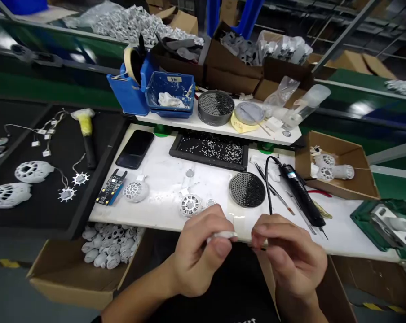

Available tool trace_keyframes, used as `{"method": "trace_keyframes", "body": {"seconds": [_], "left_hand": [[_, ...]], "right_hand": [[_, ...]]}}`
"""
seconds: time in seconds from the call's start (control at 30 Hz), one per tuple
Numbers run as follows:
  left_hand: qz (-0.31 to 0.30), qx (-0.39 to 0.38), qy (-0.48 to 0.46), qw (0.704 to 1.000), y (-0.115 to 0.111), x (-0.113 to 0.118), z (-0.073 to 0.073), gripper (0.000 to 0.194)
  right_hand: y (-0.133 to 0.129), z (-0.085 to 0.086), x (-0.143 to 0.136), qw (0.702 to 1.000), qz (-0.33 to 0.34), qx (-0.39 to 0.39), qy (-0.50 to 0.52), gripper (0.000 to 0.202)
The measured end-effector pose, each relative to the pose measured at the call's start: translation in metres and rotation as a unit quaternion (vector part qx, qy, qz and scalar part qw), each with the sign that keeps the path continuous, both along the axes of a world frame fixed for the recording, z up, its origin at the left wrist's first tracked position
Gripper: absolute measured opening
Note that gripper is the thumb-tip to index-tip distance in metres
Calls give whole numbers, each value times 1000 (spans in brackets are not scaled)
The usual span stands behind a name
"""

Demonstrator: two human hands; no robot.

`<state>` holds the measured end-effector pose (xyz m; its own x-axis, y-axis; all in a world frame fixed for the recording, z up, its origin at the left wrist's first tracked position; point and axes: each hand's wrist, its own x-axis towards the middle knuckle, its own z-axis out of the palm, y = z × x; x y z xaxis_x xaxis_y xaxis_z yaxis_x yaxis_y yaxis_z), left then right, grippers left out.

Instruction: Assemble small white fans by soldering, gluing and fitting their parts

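Note:
Near the bench's front edge, my left hand pinches a small white piece between thumb and fingers. My right hand is just to the right, its fingers curled and thumb close to them; whatever may lie between the fingertips is too small to tell. Behind my left hand a white round lattice part lies on the white bench, with a small metal disc beside it. A round tray of small black pieces sits behind the gap between my hands.
A phone, circuit board and another lattice part lie at the left. A black electric screwdriver, cardboard box and green fixture are at the right. A rectangular black tray stands under the shelf.

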<state>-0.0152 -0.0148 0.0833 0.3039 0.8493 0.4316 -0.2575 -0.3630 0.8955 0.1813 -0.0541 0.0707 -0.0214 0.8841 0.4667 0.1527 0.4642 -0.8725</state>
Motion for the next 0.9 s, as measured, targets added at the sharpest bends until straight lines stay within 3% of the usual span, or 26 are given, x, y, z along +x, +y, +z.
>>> {"method": "trace_keyframes", "body": {"seconds": [0.13, 0.4, 0.6, 0.73, 0.9], "left_hand": [[-12, 39, 23, 999, -4, 1, -11, 18], [57, 119, 103, 986, -6, -12, -13, 20], [124, 225, 262, 930, -9, -34, -1, 17], [120, 262, 330, 899, -11, -49, 8, 17], [104, 277, 370, 881, -10, -56, 16, 19]], "right_hand": [[11, 29, -9, 997, 77, -14, 0, 43], [23, 36, -22, 993, 112, 14, -15, 32], [20, 43, -19, 991, 128, -5, -32, 31], [22, 47, -13, 985, 155, -24, -65, 28], [22, 52, -9, 980, 149, -46, -120, 21]]}}
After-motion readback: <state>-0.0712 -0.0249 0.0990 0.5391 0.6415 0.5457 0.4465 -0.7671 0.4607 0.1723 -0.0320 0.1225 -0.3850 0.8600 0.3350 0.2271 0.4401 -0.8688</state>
